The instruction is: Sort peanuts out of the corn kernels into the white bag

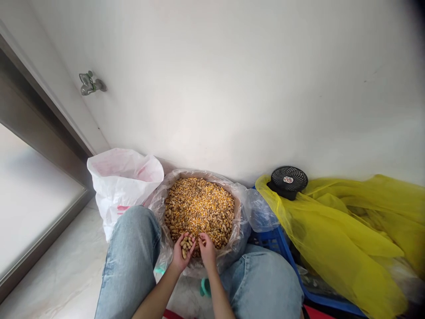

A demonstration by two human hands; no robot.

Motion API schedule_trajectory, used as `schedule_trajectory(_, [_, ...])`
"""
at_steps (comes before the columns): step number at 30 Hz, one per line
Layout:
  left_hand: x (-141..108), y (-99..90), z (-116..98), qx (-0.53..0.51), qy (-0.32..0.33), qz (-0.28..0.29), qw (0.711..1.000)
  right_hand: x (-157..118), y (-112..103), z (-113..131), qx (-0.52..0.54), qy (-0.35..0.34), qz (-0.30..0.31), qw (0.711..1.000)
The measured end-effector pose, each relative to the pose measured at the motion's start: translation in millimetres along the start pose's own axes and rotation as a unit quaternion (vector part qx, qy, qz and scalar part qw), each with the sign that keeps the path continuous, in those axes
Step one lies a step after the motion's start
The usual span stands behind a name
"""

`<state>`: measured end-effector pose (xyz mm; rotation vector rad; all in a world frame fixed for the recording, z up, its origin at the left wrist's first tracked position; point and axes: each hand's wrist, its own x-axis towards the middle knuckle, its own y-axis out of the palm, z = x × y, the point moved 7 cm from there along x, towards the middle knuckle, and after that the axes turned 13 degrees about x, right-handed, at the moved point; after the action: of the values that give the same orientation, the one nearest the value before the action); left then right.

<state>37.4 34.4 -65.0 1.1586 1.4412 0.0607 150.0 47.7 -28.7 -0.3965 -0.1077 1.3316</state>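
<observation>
A plastic-lined tub (pixel 239 208) between my knees is full of corn kernels (pixel 202 195) mixed with unshelled peanuts (pixel 226 221). My left hand (pixel 181 257) is cupped palm up over its near edge, with several peanuts (pixel 186 246) heaped in the palm. Just to its right, my right hand (pixel 206 249) is bent over the near side of the mix, thumb and fingertips drawn together. Whatever lies between those fingertips is too small to make out.
A white woven sack (pixel 122 190) stands open to the left. On the right, yellow netting (pixel 338 230) drapes over a blue crate (pixel 285 252), with a small black fan (pixel 288 180) on top. A tap (pixel 89 84) juts from the white wall behind.
</observation>
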Motion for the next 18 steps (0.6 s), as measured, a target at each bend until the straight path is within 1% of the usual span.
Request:
schedule_trajectory(2, [-0.5, -0.4, -0.4, -0.007, 0.002, -0.007, 1.0, 4.8, 6.6, -2.8, -0.058, -0.007, 0.028, 0.998])
schedule_trajectory(5, [-0.4, -0.6, -0.3, -0.012, 0.001, -0.009, 1.0, 9.3, 17.8, -10.2, -0.133, 0.006, 0.071, 0.989])
schedule_trajectory(7, [0.5, -0.9, 0.1, -0.007, 0.0, -0.006, 1.0, 11.7, 19.0, -15.6, -0.15, 0.016, 0.07, 0.986])
schedule_trajectory(9, [1.9, -1.4, 0.2, -0.001, 0.001, -0.003, 1.0, 14.1, 13.7, -17.7, -0.125, 0.014, 0.038, 0.991])
schedule_trajectory(11, [3.4, -1.9, 0.2, 0.004, 0.005, -0.002, 1.0, 15.5, 4.3, -15.9, -0.07, 0.003, -0.009, 0.998])
schedule_trajectory(13, [4.2, -3.0, 0.1, 0.004, 0.01, -0.013, 1.0, 14.9, -4.1, -9.9, -0.002, -0.013, -0.04, 0.999])
schedule_trajectory(15, [4.0, -3.4, -0.4, -0.001, 0.016, -0.024, 1.0, 11.9, -7.0, -1.1, 0.059, -0.023, -0.033, 0.997])
schedule_trajectory(18, [3.5, -2.8, -1.3, -0.006, 0.023, -0.027, 0.999, 2.2, -1.6, 12.4, 0.115, -0.019, 0.019, 0.993])
